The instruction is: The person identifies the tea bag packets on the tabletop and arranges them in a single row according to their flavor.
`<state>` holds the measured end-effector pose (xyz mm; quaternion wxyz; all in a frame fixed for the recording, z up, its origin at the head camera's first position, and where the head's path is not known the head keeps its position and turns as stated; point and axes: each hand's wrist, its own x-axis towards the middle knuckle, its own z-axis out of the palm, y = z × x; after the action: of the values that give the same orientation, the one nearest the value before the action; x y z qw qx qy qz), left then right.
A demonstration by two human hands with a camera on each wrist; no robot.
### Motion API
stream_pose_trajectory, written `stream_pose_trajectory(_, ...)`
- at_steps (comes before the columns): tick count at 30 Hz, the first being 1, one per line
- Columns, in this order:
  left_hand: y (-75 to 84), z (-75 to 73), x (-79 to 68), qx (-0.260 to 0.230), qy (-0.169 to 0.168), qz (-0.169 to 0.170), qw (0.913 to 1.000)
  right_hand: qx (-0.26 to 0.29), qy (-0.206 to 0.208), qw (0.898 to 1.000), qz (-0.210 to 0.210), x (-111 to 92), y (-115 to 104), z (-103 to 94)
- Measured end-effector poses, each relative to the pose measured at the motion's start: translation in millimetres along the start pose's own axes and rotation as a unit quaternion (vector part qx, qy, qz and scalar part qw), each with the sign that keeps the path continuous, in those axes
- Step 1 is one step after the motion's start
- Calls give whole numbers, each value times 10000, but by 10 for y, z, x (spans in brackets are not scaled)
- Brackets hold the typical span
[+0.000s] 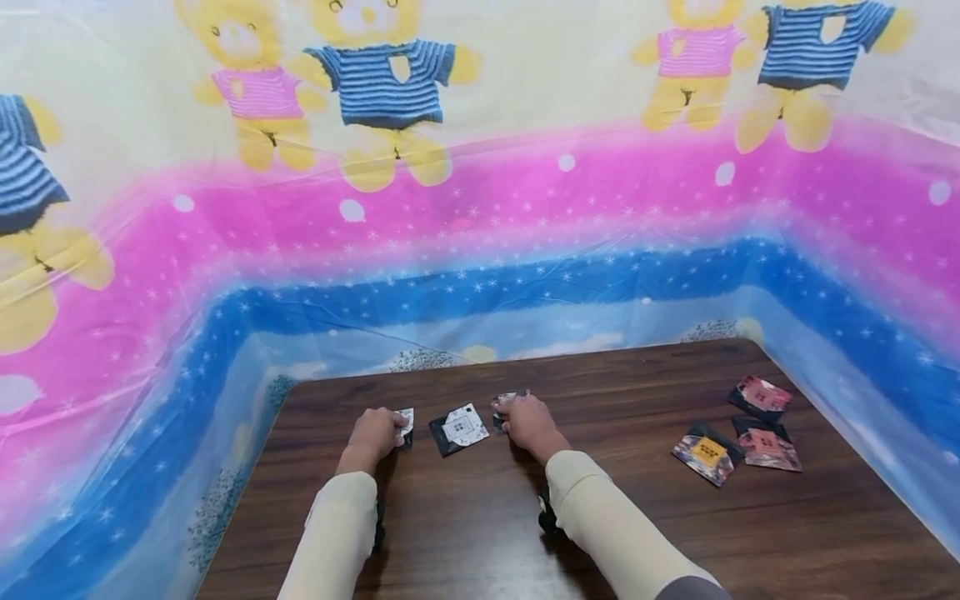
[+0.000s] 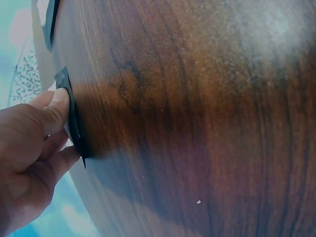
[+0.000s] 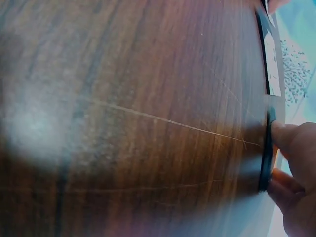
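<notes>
Cream sleeves (image 1: pixel 624 533) stretch over the dark wooden tabletop (image 1: pixel 465 542), and both hands are at work near its far edge! Toward the far left corner, the left hand (image 1: pixel 375 433) has thumb and fingers clamped on a black-and-white packet (image 1: pixel 407 427). Further along that far edge, the right hand (image 1: pixel 528 423) pinches a second packet (image 1: pixel 504 403), thumb and fingers clamped on it, covering part of it. Between them, apart from both hands, lies a middle packet (image 1: pixel 461 428), black with a pale face. Over by the right edge, a cluster of three: a red packet (image 1: pixel 761 397) nearest the far right corner, a pink packet (image 1: pixel 767 444) just in front, and an orange-patched packet (image 1: pixel 707 454) beside it. Beyond the far edge hangs a teddy-bear cloth (image 1: pixel 487 183), banded pink and blue.
</notes>
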<state>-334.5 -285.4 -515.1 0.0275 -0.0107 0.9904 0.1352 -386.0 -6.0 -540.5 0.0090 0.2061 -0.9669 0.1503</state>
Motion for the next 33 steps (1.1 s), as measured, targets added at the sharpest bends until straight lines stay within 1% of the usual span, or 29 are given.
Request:
stream_pose_trajectory(4,-3,7,21,-14,-29,18,10000,152,154,9995,-222,-18,35,-37)
stream_pose_trajectory(6,10,14,18,-65,-6,12,10000,147,253,9994,-183,-45,91,-95)
stream_pose_trajectory(8,23,4,13,-115,26,-7,9999,90,352,9993,-59,-73,172,-172)
stream_pose_trajectory(12,31,-20,0,-182,16,-55,9998,172,356,9983,423,-167,417,-341)
stream_pose_trajectory(16,23,-9,-6,-65,-81,10,9999,161,348,9943,997,-345,752,-494)
stream_pose_trajectory(19,21,-4,-12,-10,-80,50,10000,174,336,9897,1383,-497,991,-644)
stream_pose_trajectory(21,28,-10,-14,-21,-59,65,10000,146,343,9869,1569,-587,1130,-758)
stream_pose_trajectory(24,30,2,-12,20,-12,130,9999,92,387,9803,1936,-742,1325,-893)
stream_pose_trajectory(27,29,18,-9,28,15,137,9999,87,463,9715,2323,-924,1507,-945)
stream_pose_trajectory(29,29,19,-10,26,6,120,9999,176,495,9666,2507,-1052,1596,-948)
stream_pose_trajectory(33,40,14,-13,-19,-16,109,9999,185,535,9567,2855,-1257,1699,-965)
